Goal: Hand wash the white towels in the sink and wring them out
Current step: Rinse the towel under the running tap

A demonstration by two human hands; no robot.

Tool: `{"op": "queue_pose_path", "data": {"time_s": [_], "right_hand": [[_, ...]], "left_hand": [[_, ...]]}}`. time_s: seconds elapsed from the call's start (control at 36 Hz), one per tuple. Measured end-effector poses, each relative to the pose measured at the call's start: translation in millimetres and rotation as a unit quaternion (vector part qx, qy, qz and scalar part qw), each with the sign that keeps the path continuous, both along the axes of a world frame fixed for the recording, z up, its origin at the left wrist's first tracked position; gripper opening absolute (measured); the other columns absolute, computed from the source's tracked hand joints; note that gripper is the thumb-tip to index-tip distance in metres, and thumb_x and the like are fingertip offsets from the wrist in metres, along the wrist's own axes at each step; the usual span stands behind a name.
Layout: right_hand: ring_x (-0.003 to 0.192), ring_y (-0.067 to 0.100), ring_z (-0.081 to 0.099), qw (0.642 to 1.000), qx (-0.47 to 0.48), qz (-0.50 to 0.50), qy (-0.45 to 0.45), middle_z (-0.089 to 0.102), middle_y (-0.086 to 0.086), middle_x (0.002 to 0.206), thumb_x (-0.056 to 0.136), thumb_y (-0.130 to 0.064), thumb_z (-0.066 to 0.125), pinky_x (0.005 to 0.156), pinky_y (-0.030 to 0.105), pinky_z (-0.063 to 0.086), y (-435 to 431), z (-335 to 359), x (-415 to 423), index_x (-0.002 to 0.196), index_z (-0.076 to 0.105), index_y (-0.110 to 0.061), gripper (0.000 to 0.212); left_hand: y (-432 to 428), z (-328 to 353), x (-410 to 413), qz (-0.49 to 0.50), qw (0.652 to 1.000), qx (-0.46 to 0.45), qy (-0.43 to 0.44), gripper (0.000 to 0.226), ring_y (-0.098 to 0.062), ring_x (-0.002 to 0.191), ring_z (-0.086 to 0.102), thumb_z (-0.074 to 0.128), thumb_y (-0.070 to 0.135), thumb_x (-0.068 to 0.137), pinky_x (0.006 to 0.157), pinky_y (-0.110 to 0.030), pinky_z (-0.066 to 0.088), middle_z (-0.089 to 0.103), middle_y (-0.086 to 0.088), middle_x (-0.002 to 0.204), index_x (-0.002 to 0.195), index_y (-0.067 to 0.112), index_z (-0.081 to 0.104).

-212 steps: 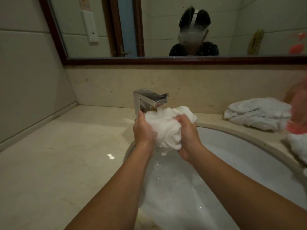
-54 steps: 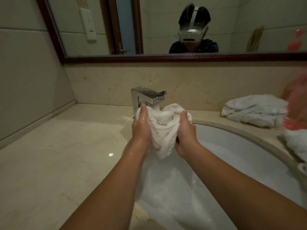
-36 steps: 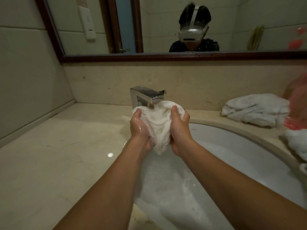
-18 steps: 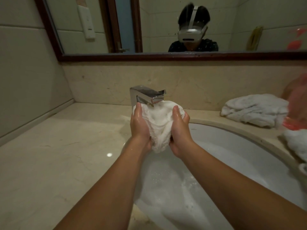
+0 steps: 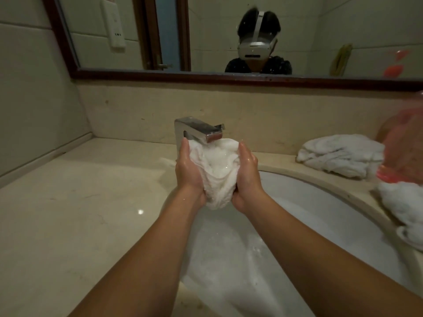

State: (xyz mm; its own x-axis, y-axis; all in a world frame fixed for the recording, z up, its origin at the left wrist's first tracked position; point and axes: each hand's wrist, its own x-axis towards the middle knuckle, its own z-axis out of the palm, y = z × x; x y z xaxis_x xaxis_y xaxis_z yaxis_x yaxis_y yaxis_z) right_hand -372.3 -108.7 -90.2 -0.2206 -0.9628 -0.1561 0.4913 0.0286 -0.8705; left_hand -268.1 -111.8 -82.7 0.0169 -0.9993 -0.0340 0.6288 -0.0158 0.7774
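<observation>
Forearms: both bare and wet, reaching from the near edge of the picture up over the basin, the person's left one crossing the countertop's near left part.
Sink (image 5: 343,216): a white oval basin set into the countertop, its near part covered in suds and foamy water.
Countertop (image 5: 80,213): pale marble, glossy, with one small bright light spot on its left half.
Left hand (image 5: 188,172): wet, fingers straight and pointing up, palm pressed flat against the left side of the held towel; it grips the cloth together with the other hand.
Right hand (image 5: 247,175): wet, fingers up, palm pressed on the towel's right side, gripping it.
Held towel (image 5: 216,172): white, soaked and bunched, squeezed between the two palms above the far left part of the basin; its top is spread open like a cup just under the spout, its lower end hangs in a narrow lump.
Faucet (image 5: 196,131): square chrome, at the sink's far left rim; its spout is over the towel's top.
Right-edge towel (image 5: 400,209): white, crumpled, on the countertop's right edge beside the rim, under a blurred pink object (image 5: 402,152).
Far towel (image 5: 341,155): white, heaped on the countertop's far right part, against the backsplash.
Mirror (image 5: 229,33): dark-framed, above the backsplash; it reflects the person wearing a white headset.
</observation>
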Motion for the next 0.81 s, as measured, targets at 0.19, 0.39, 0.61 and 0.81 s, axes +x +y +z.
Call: {"op": "queue_pose_path", "data": {"time_s": [0.19, 0.39, 0.61, 0.81], "right_hand": [[0.118, 0.033, 0.068, 1.0, 0.008, -0.019, 0.017, 0.065, 0.005, 0.133, 0.079, -0.075, 0.064, 0.104, 0.057, 0.057, 6, -2, 8, 0.14, 0.05, -0.039, 0.072], [0.125, 0.037, 0.067, 0.999, 0.028, -0.015, -0.003, 0.065, 0.005, 0.143, 0.041, -0.099, 0.075, 0.107, 0.062, 0.052, -12, -16, 8, 0.148, 0.052, -0.044, 0.123], [0.109, 0.026, 0.075, 0.998, -0.026, -0.019, 0.055, 0.072, 0.002, 0.125, 0.093, -0.064, 0.07, 0.095, 0.051, 0.063, 23, 6, 12, 0.137, 0.057, -0.032, 0.057], [0.097, 0.012, 0.071, 0.986, -0.049, -0.066, 0.147, 0.07, -0.007, 0.111, 0.096, -0.064, 0.065, 0.076, 0.029, 0.06, 36, 1, 13, 0.128, 0.052, -0.036, 0.044]], "left_hand": [[-1, 0, 0, 0.016, 1.0, 0.015, 0.011, 0.096, -0.04, 0.118, 0.072, 0.072, 0.08, 0.066, 0.112, -0.057, 0.05, 0.074, -0.018, 0.126, 0.134, 0.012, 0.071], [-2, -1, 3, 0.027, 0.999, 0.008, -0.016, 0.107, -0.038, 0.12, 0.071, 0.08, 0.083, 0.056, 0.112, -0.055, 0.05, 0.074, -0.016, 0.129, 0.137, 0.015, 0.068], [16, 8, -8, 0.073, 0.976, 0.03, -0.204, 0.057, -0.021, 0.091, 0.078, 0.054, 0.073, 0.096, 0.08, -0.037, 0.065, 0.081, 0.0, 0.099, 0.111, 0.023, 0.075], [29, 7, -22, 0.117, 0.95, -0.009, -0.289, 0.057, -0.014, 0.091, 0.074, 0.041, 0.078, 0.097, 0.082, -0.036, 0.062, 0.078, 0.007, 0.096, 0.1, 0.031, 0.073]]}}
